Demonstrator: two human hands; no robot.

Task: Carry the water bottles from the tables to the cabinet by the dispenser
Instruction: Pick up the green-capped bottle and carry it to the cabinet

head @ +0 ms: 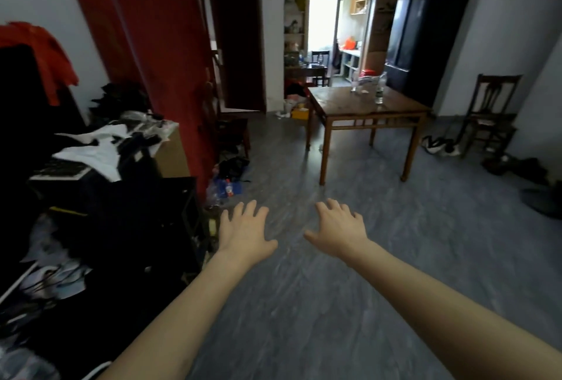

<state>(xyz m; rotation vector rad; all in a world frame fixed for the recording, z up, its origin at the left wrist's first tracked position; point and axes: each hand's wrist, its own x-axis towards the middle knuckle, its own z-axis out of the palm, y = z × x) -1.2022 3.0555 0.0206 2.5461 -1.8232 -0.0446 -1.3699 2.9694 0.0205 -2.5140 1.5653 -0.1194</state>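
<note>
Both bare forearms reach straight forward over the grey floor (pixel 349 303), palms down. The left hand (pixel 244 232) has its fingers spread wide and its thumb out to the side, holding nothing. The right hand (pixel 340 229) is spread just as wide and equally empty, its thumb pointing inward toward the left one. The two hands hang apart, touching nothing.

The wooden table (pixel 365 107) stands well beyond the hands. On its top stands one clear water bottle (pixel 379 89) near the far right part, and a second clear bottle (pixel 354 81) further back to its left, beside some pale clutter too blurred to name. Behind the table rises a dark tall cabinet (pixel 422 42), and to the table's right a wooden chair (pixel 489 112) stands against the wall. To the table's left a red mattress (pixel 146 45) leans on the wall. Nearer than the table, on the left, a heap of dark clothes and papers (pixel 100 148) covers furniture whose shape is hard to make out. The frame is blurred throughout.
</note>
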